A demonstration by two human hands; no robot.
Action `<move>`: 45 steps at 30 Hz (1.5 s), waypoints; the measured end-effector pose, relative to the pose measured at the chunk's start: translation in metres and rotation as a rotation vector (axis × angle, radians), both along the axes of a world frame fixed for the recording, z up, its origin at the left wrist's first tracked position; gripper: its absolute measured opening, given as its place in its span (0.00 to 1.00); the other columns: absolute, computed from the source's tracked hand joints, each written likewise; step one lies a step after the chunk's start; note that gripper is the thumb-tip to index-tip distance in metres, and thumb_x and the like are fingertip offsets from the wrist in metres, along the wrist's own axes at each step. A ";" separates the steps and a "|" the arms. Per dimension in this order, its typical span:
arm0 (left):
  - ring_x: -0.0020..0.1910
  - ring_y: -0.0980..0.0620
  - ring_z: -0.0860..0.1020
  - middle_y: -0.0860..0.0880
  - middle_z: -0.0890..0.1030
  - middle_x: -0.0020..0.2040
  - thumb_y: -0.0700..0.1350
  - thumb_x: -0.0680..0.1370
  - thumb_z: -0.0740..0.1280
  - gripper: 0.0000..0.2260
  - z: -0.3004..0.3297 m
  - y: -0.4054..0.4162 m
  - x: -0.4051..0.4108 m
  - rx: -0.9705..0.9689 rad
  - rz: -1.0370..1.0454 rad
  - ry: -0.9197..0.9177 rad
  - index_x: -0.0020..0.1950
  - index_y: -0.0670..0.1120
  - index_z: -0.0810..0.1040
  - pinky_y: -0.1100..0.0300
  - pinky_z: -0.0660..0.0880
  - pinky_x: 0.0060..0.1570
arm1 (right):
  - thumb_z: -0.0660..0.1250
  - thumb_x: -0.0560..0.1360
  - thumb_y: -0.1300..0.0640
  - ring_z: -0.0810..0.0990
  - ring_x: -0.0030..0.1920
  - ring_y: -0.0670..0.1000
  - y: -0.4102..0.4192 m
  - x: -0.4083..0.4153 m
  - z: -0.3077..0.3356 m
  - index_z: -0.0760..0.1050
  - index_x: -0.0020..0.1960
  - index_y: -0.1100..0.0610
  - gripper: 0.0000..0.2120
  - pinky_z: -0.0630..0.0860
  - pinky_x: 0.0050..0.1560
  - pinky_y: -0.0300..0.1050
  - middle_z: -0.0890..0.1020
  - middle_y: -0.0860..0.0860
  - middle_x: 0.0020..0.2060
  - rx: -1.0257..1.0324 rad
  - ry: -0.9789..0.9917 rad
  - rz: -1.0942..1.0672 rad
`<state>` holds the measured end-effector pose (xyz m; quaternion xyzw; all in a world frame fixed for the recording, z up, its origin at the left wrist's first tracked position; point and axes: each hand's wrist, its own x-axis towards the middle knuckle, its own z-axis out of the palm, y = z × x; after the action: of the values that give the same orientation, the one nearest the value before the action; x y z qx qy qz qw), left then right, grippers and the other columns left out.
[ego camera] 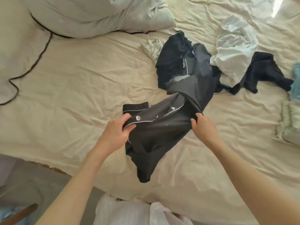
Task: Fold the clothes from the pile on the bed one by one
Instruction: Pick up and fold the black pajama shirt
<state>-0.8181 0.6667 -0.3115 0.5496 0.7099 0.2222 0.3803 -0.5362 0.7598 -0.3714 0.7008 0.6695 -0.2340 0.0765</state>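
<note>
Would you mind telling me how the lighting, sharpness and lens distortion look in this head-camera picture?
Head view: soft daylight, with a blown-out patch at the top right; wide-angle bending curves the bed sheet edge and stretches the forearms; the dark shirt held by the left hand and right hand is fairly sharp, while the corners look smeared.

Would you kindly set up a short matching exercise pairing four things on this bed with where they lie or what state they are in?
Things:
1. dark button shirt
2. pale blue garment
3. pillow
4. black cord

Places or states:
A. snakes across the sheet at the left
B. crumpled in the pile at the upper right
C. held at both sides by the left hand and right hand
D. lies at the top left of the bed

Pairs: 1-C, 2-B, 3-D, 4-A
</note>
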 end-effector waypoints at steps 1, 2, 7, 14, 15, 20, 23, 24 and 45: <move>0.38 0.51 0.76 0.50 0.80 0.39 0.39 0.77 0.66 0.04 0.006 -0.008 -0.007 -0.017 0.013 -0.011 0.50 0.43 0.77 0.67 0.69 0.40 | 0.56 0.81 0.53 0.75 0.59 0.63 -0.006 0.002 0.004 0.70 0.64 0.64 0.18 0.71 0.54 0.52 0.78 0.62 0.59 -0.034 -0.037 -0.007; 0.37 0.54 0.76 0.52 0.79 0.38 0.38 0.77 0.66 0.04 0.011 -0.018 -0.011 -0.028 0.026 -0.016 0.49 0.45 0.77 0.68 0.69 0.39 | 0.56 0.81 0.52 0.75 0.59 0.63 -0.012 0.002 0.007 0.71 0.63 0.64 0.18 0.72 0.54 0.52 0.78 0.62 0.58 -0.071 -0.064 -0.006; 0.34 0.62 0.76 0.60 0.77 0.34 0.38 0.76 0.67 0.09 0.021 -0.073 -0.018 -0.167 0.073 -0.052 0.45 0.53 0.76 0.70 0.68 0.34 | 0.55 0.80 0.42 0.78 0.54 0.58 -0.045 -0.032 0.013 0.76 0.53 0.58 0.21 0.72 0.55 0.48 0.80 0.58 0.54 -0.384 0.307 -0.299; 0.40 0.57 0.79 0.52 0.83 0.39 0.35 0.75 0.67 0.09 0.021 -0.141 -0.022 -0.434 0.021 -0.282 0.44 0.49 0.80 0.63 0.72 0.43 | 0.69 0.74 0.48 0.76 0.60 0.57 -0.057 -0.090 -0.005 0.67 0.68 0.58 0.27 0.74 0.52 0.52 0.76 0.55 0.61 -0.719 0.998 -1.099; 0.40 0.56 0.79 0.53 0.83 0.38 0.35 0.75 0.67 0.09 0.020 -0.145 -0.023 -0.458 0.010 -0.306 0.43 0.49 0.80 0.63 0.73 0.43 | 0.70 0.75 0.54 0.77 0.57 0.57 -0.060 -0.098 -0.008 0.69 0.67 0.60 0.24 0.76 0.52 0.52 0.77 0.56 0.58 -0.670 0.984 -1.138; 0.55 0.47 0.78 0.46 0.81 0.54 0.40 0.76 0.67 0.12 0.004 -0.147 -0.028 -0.594 -0.015 -0.259 0.59 0.44 0.76 0.51 0.73 0.58 | 0.67 0.76 0.62 0.78 0.59 0.60 -0.084 -0.124 -0.007 0.76 0.56 0.67 0.11 0.74 0.61 0.55 0.80 0.62 0.55 -0.305 0.866 -0.992; 0.63 0.54 0.71 0.55 0.69 0.64 0.48 0.76 0.68 0.28 -0.001 -0.136 -0.026 -0.578 0.052 -0.278 0.73 0.52 0.61 0.61 0.69 0.59 | 0.68 0.75 0.62 0.83 0.48 0.54 -0.105 -0.125 0.019 0.80 0.42 0.58 0.04 0.80 0.49 0.45 0.84 0.54 0.41 -0.321 0.974 -0.749; 0.62 0.55 0.69 0.56 0.67 0.63 0.51 0.76 0.68 0.30 -0.001 -0.128 -0.021 -0.539 0.083 -0.279 0.75 0.53 0.58 0.62 0.67 0.58 | 0.68 0.75 0.62 0.83 0.44 0.51 -0.113 -0.125 0.029 0.81 0.42 0.58 0.04 0.80 0.44 0.42 0.85 0.54 0.40 -0.347 0.996 -0.675; 0.58 0.49 0.77 0.45 0.78 0.59 0.40 0.80 0.61 0.12 -0.017 -0.134 0.050 -0.571 0.686 -0.669 0.63 0.41 0.73 0.56 0.75 0.58 | 0.65 0.73 0.39 0.78 0.50 0.48 -0.158 -0.112 0.029 0.72 0.60 0.54 0.23 0.77 0.47 0.43 0.78 0.50 0.54 -0.517 0.792 -0.686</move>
<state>-0.7682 0.5323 -0.3285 0.0618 0.7205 0.2947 0.6247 -0.6483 0.6021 -0.3424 0.6952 0.3032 -0.6453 -0.0913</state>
